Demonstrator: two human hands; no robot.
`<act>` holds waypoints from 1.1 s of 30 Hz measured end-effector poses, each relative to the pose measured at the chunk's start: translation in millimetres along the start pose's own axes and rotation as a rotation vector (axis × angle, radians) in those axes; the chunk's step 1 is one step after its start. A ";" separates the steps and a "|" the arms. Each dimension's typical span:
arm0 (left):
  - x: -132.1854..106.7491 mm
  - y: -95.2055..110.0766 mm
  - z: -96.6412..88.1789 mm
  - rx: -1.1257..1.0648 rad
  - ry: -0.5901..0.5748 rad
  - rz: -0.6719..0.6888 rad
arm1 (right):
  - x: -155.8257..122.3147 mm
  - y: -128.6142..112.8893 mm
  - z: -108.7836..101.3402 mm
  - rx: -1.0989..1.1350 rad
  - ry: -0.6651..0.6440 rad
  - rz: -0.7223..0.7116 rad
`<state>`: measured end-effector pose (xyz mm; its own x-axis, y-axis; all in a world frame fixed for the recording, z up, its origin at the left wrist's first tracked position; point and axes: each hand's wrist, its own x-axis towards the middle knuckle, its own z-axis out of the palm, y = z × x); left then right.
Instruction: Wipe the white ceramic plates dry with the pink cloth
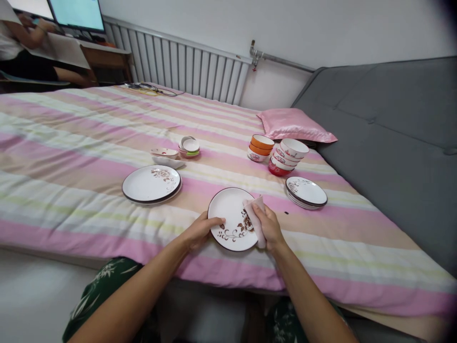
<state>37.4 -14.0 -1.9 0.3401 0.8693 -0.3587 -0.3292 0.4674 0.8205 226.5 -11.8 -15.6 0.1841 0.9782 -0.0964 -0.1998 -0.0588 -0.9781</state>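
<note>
A white plate (228,209) with a dark rim and brown flowers is held up over the bed's near edge. My left hand (202,231) grips its left side, thumb on the face and the other fingers out of sight beneath. In my right hand (269,226) is a folded pale pink cloth (254,221), pressed against the plate's right rim. To the left lies a stack of larger plates (150,183) with the same pattern. On the right is a stack of smaller plates (307,190), matching the held one.
Stacked orange bowls (262,145) and white-and-red bowls (290,155) stand beyond the right plates. Small dishes (189,145) and boat-shaped dishes (166,157) sit behind the left plates. A pink pillow (296,124) rests by the grey headboard (389,114). Cables (153,89) lie far back; a person (24,43) sits at a desk.
</note>
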 end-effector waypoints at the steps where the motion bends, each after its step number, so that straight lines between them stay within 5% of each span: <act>1: -0.1 -1.0 0.6 -0.002 0.003 0.009 | 0.5 -0.5 -0.4 0.013 -0.003 0.009; 17: 5.6 -23.4 12.3 -0.139 0.110 0.202 | -6.2 8.9 15.7 0.138 0.160 -0.019; 33: -4.5 -25.2 22.5 -0.008 -0.040 0.358 | -32.5 8.0 40.6 0.274 0.191 0.018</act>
<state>64.0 -33.4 -11.0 0.2360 0.9712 -0.0309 -0.4407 0.1353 0.8874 179.8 -36.0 -12.8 0.3502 0.9208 -0.1719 -0.4515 0.0051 -0.8923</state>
